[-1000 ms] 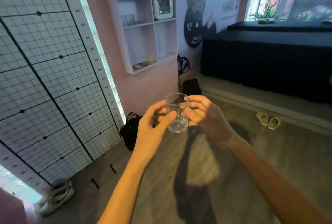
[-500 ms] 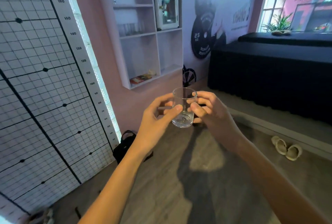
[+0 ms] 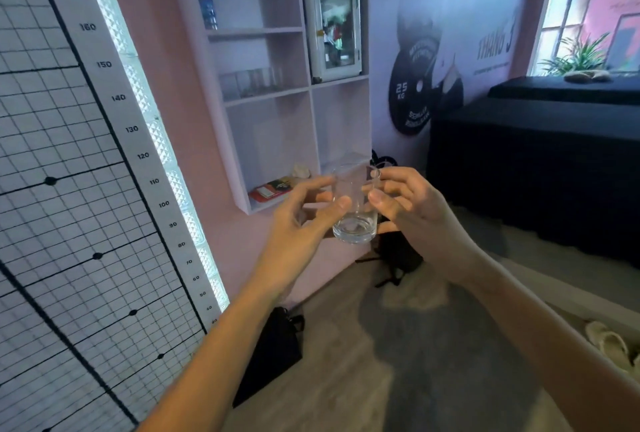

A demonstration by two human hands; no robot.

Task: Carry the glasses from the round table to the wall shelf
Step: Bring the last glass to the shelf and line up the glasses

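Note:
A clear drinking glass (image 3: 355,217) is held upright in front of me between both hands. My left hand (image 3: 298,224) grips its left side with thumb and fingers. My right hand (image 3: 412,210) pinches its rim and right side. The white wall shelf (image 3: 308,85) hangs on the pink wall just beyond the glass. Several glasses (image 3: 251,82) stand in a row on its middle left shelf. The round table is out of view.
A water bottle (image 3: 209,7) and a white cabinet (image 3: 334,25) sit in the shelf's upper compartments; a red packet (image 3: 270,189) lies on the bottom. Black bags (image 3: 273,352) rest on the floor by the wall. A dark covered bench (image 3: 540,161) stands to the right, slippers (image 3: 609,345) nearby.
I have walked closer to the wall shelf, which now looms larger. Both hands have carried the glass up and forward, keeping the same hold.

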